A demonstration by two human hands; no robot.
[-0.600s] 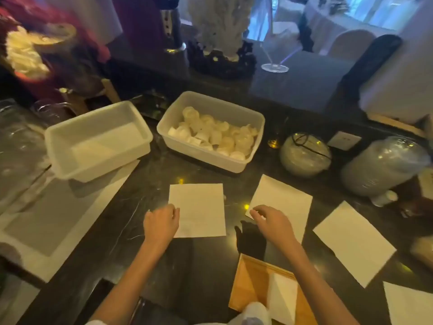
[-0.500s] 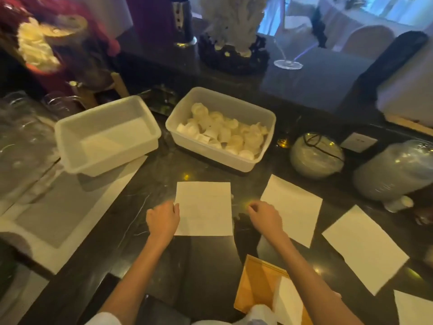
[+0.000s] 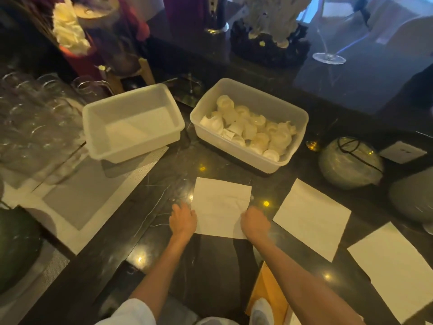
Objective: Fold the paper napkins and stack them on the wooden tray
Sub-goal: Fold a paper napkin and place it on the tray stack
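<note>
A white square paper napkin (image 3: 221, 204) lies flat on the dark marble counter in front of me. My left hand (image 3: 183, 221) rests at its near left corner, fingers on the edge. My right hand (image 3: 255, 221) sits on its near right corner, fingers curled onto the paper, which wrinkles there. Two more flat napkins lie to the right, one (image 3: 312, 215) close by and another (image 3: 396, 275) farther right. The wooden tray (image 3: 267, 287) shows at the bottom under my right forearm, mostly hidden.
An empty white plastic tub (image 3: 132, 120) stands back left and a tub of rolled white napkins (image 3: 249, 124) behind the napkin. Glasses (image 3: 35, 118) crowd the far left. Wrapped round bundles (image 3: 350, 163) sit at the right. A raised dark ledge runs behind.
My right hand moved left from the second napkin onto the near right corner of the napkin in front of me. The left hand stayed at its left corner. The view shifted.
</note>
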